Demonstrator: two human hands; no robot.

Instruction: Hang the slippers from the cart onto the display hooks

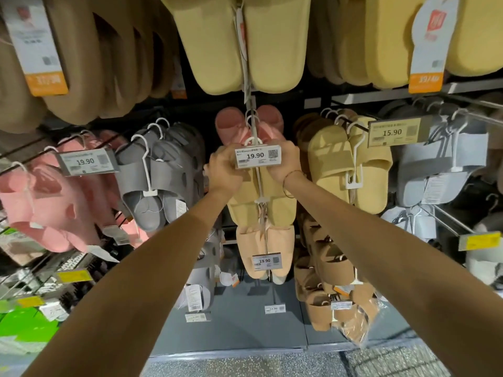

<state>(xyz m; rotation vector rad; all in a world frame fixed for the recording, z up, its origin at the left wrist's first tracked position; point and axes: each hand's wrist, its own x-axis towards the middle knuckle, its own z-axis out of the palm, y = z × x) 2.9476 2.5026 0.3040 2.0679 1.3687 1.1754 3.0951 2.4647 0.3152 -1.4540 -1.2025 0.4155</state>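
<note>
A pair of pale yellow slippers (261, 197) hangs on a white hanger (253, 141) at the front end of the middle display hook (251, 123), directly behind a price tag (258, 156) reading 19.90. The left hand (224, 170) is curled closed around the left side of the pair, just beside the tag's left edge, and the right hand (283, 161) is closed on the right side, fingers wrapped at the tag's right edge; a thin bracelet (291, 176) circles that wrist. Behind the yellow pair on the same hook hang pink slippers (231, 123). Below them, peach slippers (265, 248) hang with another 19.90 tag. To the left hang grey clogs (163, 170) and pink clogs (46, 202); to the right are yellow slides (345, 161) and light grey slides (441, 170) near a 15.90 tag (393, 131). Larger tan and yellow slippers hang on the row above.
</note>
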